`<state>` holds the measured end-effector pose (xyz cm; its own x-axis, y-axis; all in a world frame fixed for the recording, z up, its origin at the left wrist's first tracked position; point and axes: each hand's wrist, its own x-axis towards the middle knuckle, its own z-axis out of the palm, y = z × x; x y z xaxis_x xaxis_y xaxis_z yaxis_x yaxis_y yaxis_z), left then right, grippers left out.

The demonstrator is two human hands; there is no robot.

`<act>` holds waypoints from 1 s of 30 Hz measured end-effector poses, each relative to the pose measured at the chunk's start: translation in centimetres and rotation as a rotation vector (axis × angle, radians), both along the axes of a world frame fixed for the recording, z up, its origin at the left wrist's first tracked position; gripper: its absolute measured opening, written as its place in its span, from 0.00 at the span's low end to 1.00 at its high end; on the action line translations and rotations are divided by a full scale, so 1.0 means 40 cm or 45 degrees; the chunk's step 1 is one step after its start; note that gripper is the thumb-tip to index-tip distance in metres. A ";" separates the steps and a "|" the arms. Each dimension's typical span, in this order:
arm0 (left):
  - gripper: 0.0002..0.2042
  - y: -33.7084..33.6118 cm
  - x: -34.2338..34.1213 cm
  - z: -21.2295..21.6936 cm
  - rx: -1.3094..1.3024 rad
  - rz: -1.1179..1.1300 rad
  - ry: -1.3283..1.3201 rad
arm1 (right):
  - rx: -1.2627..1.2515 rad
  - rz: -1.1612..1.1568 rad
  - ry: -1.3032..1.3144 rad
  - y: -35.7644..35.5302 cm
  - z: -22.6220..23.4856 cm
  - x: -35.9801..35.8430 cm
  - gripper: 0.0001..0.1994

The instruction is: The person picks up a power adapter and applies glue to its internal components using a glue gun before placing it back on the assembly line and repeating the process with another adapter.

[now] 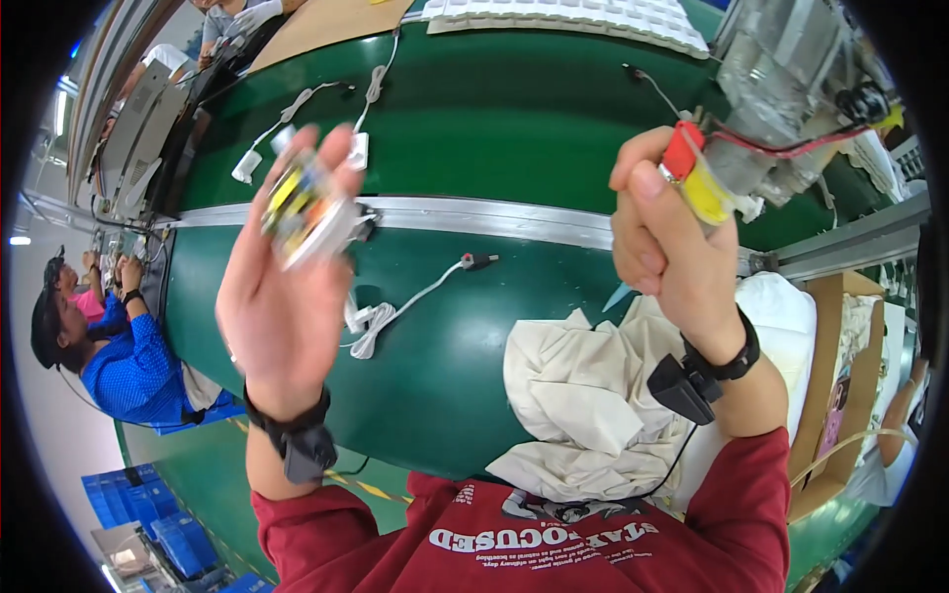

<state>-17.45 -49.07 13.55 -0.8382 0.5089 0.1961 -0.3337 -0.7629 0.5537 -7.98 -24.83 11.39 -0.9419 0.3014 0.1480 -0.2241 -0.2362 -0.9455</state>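
Observation:
My left hand [287, 316] is raised over the bench, its fingers around a small white-cased electronic assembly [304, 217] with yellow and orange parts showing. Motion blurs both. At the right, my right hand [677, 237] is closed, thumb and forefinger pinching a red piece [682, 150] with a yellow part [706, 193] beside it; its exact kind is unclear. A pale blue pointed tip [617, 296] shows below that fist. Between my hands, a white corded adapter cable [395, 314] with a dark plug end lies on the green bench [455, 366].
More corded white adapters [247, 166] lie on the far green surface, beyond a metal rail [474, 212]. White trays [568, 22] stand at the back. Cream cloth [583, 395] is bunched near my right arm, beside a cardboard box [840, 395]. A plastic-wrapped fixture with wires [781, 89] stands far right. Co-workers sit leftward.

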 end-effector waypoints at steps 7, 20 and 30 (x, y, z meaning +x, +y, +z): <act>0.23 0.237 -0.086 0.058 0.084 -0.452 0.304 | 0.069 -0.040 -0.041 0.012 0.011 0.009 0.09; 0.21 0.335 0.133 -0.328 -0.554 -0.897 -0.208 | 0.171 -0.287 -0.055 0.069 0.031 -0.025 0.11; 0.21 0.316 0.114 -0.344 -0.399 -0.993 -0.146 | 0.292 -0.141 0.050 0.040 0.015 -0.029 0.13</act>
<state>-12.89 -36.44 -0.20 -0.2310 0.9662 -0.1148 -0.7676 -0.1084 0.6317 -9.13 -23.24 12.00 -0.8974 0.3566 0.2598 -0.2740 0.0111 -0.9617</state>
